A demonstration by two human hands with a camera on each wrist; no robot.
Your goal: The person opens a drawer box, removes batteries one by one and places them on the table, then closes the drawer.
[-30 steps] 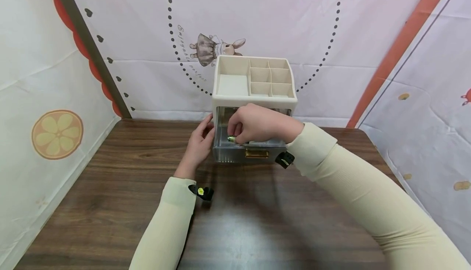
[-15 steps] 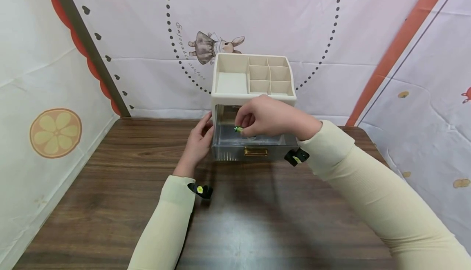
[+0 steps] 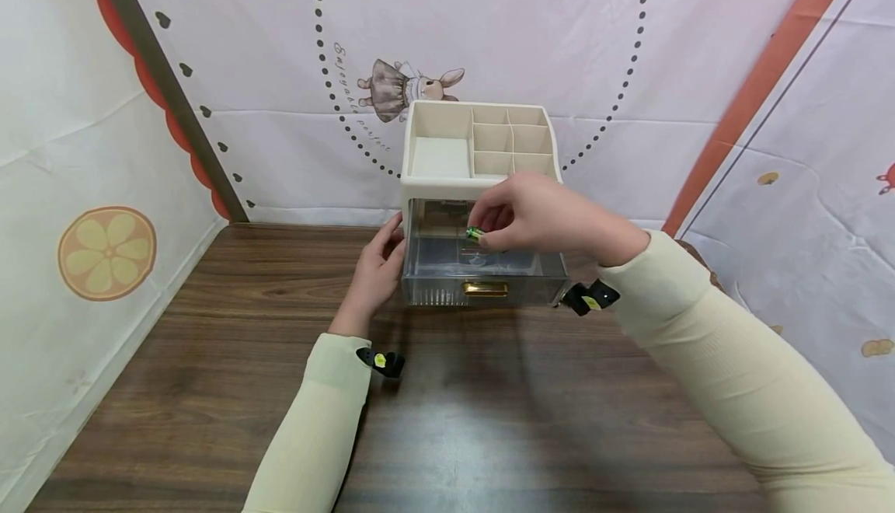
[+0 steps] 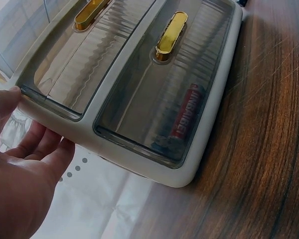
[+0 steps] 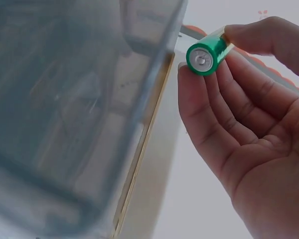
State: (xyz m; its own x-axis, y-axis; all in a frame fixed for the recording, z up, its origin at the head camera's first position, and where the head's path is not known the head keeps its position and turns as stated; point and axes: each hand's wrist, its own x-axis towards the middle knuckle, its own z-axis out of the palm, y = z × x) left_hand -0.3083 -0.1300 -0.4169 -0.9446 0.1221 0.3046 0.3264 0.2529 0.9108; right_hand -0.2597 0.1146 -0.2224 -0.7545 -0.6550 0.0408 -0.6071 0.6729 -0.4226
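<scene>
My right hand (image 3: 538,214) pinches a small green battery (image 3: 475,233) between thumb and fingers, above the pulled-out clear top drawer (image 3: 433,291) of a cream desktop organizer (image 3: 454,183). Close up in the right wrist view, one silver end of the battery (image 5: 202,59) faces the camera. My left hand (image 3: 377,272) rests against the organizer's left side. In the left wrist view its thumb touches the frame's edge and the other fingertips lie on the side wall. A red battery (image 4: 188,112) shows through the front of the closed lowest drawer.
The organizer's top has one large compartment and several small ones (image 3: 492,138). It stands on a dark wood table (image 3: 447,420), near the printed cloth (image 3: 266,148) behind. Gold handles (image 4: 172,32) stick out from the drawer fronts.
My right hand has moved right and slightly up over the drawer, carrying the green battery. My left hand has stayed at the organizer's side.
</scene>
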